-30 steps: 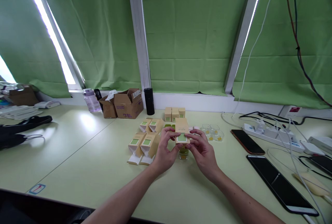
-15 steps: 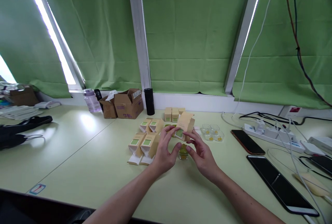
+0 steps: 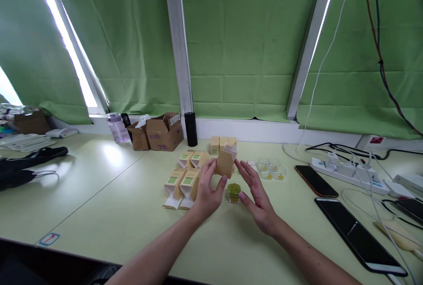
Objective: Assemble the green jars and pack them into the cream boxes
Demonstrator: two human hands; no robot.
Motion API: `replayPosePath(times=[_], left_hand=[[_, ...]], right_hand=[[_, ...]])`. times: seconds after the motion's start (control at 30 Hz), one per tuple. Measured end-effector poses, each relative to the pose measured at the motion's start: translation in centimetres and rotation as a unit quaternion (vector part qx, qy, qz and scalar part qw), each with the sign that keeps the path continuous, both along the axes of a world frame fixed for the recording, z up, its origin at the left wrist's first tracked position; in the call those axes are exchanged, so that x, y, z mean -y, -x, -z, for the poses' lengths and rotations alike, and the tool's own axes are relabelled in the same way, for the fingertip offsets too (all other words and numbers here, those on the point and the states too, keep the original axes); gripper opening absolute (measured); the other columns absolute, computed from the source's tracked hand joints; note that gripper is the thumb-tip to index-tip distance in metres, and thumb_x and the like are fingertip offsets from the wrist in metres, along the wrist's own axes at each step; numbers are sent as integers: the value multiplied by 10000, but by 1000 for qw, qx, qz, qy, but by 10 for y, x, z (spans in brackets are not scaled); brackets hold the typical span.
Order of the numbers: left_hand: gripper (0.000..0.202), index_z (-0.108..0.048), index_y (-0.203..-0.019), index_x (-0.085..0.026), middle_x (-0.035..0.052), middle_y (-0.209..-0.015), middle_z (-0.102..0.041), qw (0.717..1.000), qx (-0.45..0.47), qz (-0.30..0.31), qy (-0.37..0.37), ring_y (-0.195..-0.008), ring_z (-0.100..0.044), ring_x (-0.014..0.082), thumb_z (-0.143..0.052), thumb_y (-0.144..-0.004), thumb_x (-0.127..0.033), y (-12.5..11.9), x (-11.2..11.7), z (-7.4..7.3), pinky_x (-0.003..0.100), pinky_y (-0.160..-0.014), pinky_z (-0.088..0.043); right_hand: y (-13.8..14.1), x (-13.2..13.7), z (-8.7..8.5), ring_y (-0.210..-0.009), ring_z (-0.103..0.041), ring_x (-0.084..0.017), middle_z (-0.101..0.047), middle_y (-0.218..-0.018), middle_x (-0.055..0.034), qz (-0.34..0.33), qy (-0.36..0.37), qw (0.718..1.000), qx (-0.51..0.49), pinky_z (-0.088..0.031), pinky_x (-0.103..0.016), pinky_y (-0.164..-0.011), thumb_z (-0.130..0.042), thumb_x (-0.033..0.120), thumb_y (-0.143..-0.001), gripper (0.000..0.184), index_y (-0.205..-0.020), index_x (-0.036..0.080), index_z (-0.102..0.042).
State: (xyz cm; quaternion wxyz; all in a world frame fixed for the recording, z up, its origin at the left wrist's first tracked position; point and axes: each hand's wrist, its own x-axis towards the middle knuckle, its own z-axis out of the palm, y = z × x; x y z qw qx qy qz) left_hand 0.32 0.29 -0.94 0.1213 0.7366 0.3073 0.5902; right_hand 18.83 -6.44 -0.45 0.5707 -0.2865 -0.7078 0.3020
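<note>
My left hand [image 3: 206, 190] grips a small tan carton [image 3: 226, 161] by its left side and holds it tilted just above the table, its top flap open. My right hand [image 3: 256, 192] is off the carton, fingers stretched out and apart, just right of a small green jar [image 3: 233, 192] that stands on the table between my hands. Several matching cartons with green labels [image 3: 181, 183] lie to the left of my left hand.
Upright cartons [image 3: 218, 144] stand behind, and clear lids [image 3: 271, 169] lie to the right. Two phones [image 3: 315, 180] [image 3: 358, 236], a power strip [image 3: 343, 168] and cables fill the right side. Brown cardboard boxes [image 3: 163, 131], a black cylinder [image 3: 191, 128] and a bottle [image 3: 116, 128] stand by the window.
Both hands held the carton with its label facing me; it has turned and tilted away. My right hand has let go and opened, uncovering the green jar.
</note>
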Motion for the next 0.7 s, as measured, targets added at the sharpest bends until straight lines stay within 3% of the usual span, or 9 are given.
replayPosePath(times=[0.13,0.27,0.4,0.47,0.53,0.6,0.7], left_hand=[[579,-505,-1464,-221,161,-1436,-586,995,50,6,81,-1332,-561,325,-681,-953,-427,0,-3,7,489,-1103,-493],[650,-484,-1463,-222,146,-1366,-629,985,96,17,145,-1203,-625,289,-721,-913,-473,-1,-3,3,427,-1023,-512],[567,-514,-1386,-215,127,-1267,-666,973,125,49,188,-1131,-647,265,-709,-913,-461,0,-6,-1,410,-991,-515],[560,-524,-1342,-212,120,-1235,-672,964,144,59,215,-1119,-654,267,-738,-881,-450,1,-9,-1,415,-982,-526],[564,-536,-1298,-212,115,-1218,-671,956,160,57,241,-1114,-662,273,-773,-839,-438,3,-12,1,417,-967,-538],[569,-546,-1268,-214,112,-1225,-670,950,164,48,260,-1119,-669,279,-798,-801,-419,3,-14,2,424,-966,-543],[552,-560,-1239,-216,110,-1249,-678,946,152,40,284,-1147,-675,286,-810,-764,-343,3,-16,4,443,-1000,-536]], right_hand=[[1,3,-3,-1613,-254,-255,-329,-1723,-37,-11,-16,1000,21,-232,-557,-1315,-505,368,-1078,587,-1619,400,-279],[1,3,-4,-1527,-440,-265,-506,-1616,-69,-6,-24,1000,14,-379,-523,-1248,-508,326,-1069,514,-1564,372,-375],[-2,-4,-1,-1237,-687,-271,-742,-1258,-88,103,-14,994,45,-547,-469,-1062,-555,258,-1009,334,-1339,296,-577],[-4,-9,1,-1176,-687,-279,-740,-1194,-89,180,-4,977,110,-549,-471,-1040,-599,231,-948,290,-1233,271,-632],[-5,-13,4,-1241,-630,-299,-707,-1260,-101,226,12,955,191,-532,-476,-1056,-662,215,-874,383,-1254,256,-632],[-6,-17,6,-1286,-590,-312,-685,-1314,-115,235,35,935,263,-530,-462,-1048,-710,194,-813,500,-1303,234,-616],[-7,-20,6,-1238,-612,-304,-695,-1292,-121,244,74,906,338,-531,-427,-1007,-717,155,-791,451,-1234,214,-656]])
